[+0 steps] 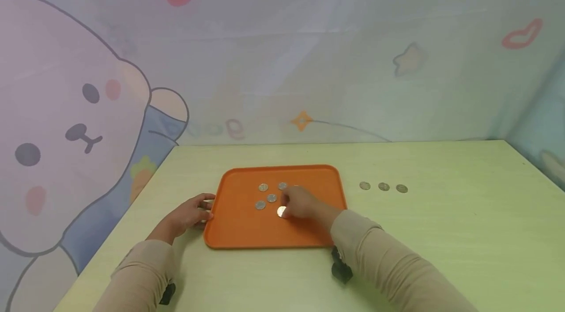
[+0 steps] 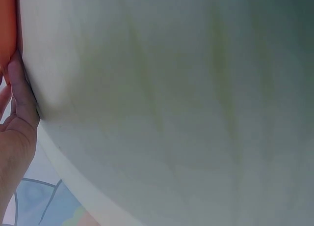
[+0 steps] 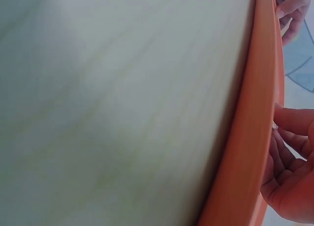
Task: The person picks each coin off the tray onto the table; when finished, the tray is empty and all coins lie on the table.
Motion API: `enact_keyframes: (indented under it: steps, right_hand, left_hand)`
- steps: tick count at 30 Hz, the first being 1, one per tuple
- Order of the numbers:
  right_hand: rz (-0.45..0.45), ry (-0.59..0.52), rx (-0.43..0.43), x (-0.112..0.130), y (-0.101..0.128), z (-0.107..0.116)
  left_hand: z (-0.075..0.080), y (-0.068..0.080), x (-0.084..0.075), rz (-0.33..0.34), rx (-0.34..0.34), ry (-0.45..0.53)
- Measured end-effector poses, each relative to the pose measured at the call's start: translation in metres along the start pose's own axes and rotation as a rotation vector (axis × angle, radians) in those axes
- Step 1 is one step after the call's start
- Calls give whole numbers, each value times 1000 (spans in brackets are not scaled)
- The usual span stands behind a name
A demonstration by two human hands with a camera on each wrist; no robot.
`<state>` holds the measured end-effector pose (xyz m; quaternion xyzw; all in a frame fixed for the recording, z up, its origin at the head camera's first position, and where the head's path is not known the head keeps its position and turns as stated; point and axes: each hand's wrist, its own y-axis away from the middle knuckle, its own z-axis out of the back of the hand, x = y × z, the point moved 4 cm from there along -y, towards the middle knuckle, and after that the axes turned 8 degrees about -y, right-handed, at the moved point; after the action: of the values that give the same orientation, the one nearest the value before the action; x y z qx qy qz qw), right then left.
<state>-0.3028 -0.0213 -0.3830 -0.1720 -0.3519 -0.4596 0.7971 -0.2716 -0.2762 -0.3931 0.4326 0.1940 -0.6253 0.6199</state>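
My right hand [image 1: 301, 204] reaches over an orange tray [image 1: 238, 231] and pinches a shiny silver coin [image 1: 280, 211] between thumb and fingers, close over the tray floor. Several more silver coins [image 1: 260, 205] lie flat in the tray, one partly hidden behind the hand. At the tray's left rim, my left hand [image 1: 190, 215] touches the edge with relaxed, spread fingers. In the left wrist view the left hand's thumb [image 2: 22, 86] lies along the tray's edge. The right wrist view shows the right hand [image 3: 294, 172] beyond the tray's near rim, with only a sliver of coin visible.
Three coins [image 1: 383, 187] lie in a row on the pale yellow-green table [image 1: 441, 233], right of the tray. Behind the table hangs a printed cloth backdrop [image 1: 282, 57] with a bear figure on the left. Dark wrist devices [image 1: 341, 268] sit under both sleeves.
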Motion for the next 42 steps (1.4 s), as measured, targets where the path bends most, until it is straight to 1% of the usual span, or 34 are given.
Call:
enact_keyframes:
  steps: [4,11,16,22,30,32,36,42]
  right_hand:
    - [-1,-76,3,-1,2,0]
    - [9,-270,-14,-7,8,3]
    - [20,-390,-10,-8,15,11]
    - [40,-482,-6,-9,22,23]
    - [65,-471,-47,-18,34,43]
    - [61,-484,-52,-20,37,48]
    - [55,-472,-84,-27,41,60]
    - [34,-484,-116,-36,45,77]
  left_hand:
    - [-1,1,0,-7,5,4]
    - [-5,2,0,-16,20,15]
    - [-6,1,1,-8,8,15]
    - [-7,1,0,12,-8,11]
    - [-6,3,-3,10,0,13]
    - [-6,2,-3,9,3,18]
    - [-4,1,-2,1,5,28]
    - [-1,1,-1,-6,-4,13]
